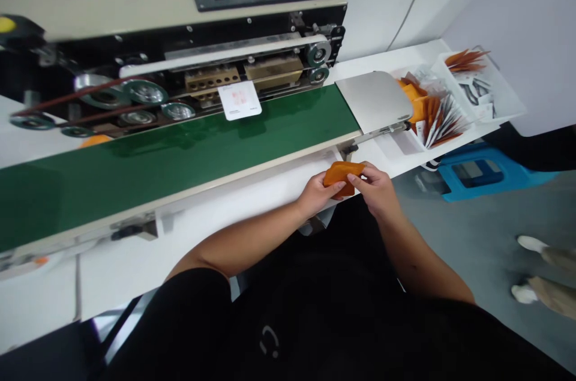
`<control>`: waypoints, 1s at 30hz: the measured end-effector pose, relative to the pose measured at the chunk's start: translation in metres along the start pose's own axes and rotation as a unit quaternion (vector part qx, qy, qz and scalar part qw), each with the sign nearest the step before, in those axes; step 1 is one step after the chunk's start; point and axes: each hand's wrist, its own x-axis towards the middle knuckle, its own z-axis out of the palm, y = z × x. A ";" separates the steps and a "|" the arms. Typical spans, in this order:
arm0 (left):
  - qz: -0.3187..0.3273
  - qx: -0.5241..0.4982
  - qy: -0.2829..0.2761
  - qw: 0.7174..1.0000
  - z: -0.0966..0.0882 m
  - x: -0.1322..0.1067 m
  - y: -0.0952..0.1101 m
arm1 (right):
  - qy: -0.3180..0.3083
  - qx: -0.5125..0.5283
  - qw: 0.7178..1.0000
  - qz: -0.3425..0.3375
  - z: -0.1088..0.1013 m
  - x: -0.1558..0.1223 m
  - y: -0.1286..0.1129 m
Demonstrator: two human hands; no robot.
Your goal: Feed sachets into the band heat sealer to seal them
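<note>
Between my two hands, in front of my body, are orange packets (342, 172), apparently more than one, overlapping. My left hand (317, 194) grips their left side, thumb on top. On the right side my right hand (378, 189) pinches them between thumb and fingers. Beyond my hands runs the green conveyor belt (288, 126) of a band sealing machine (144, 27). A white printed packet (240, 100) sits at the sealing band, its lower part over the belt.
A metal plate (375, 99) extends the belt's right end. Past it stand a white bin (418, 144) full of orange and silver packets and another white bin (508, 99). A blue stool (477, 171) is below. Another person's feet (528, 294) show at right.
</note>
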 end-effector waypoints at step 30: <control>-0.018 -0.026 -0.027 0.999 -0.004 0.013 -0.015 | 0.030 0.120 0.990 0.074 -0.007 0.169 -0.099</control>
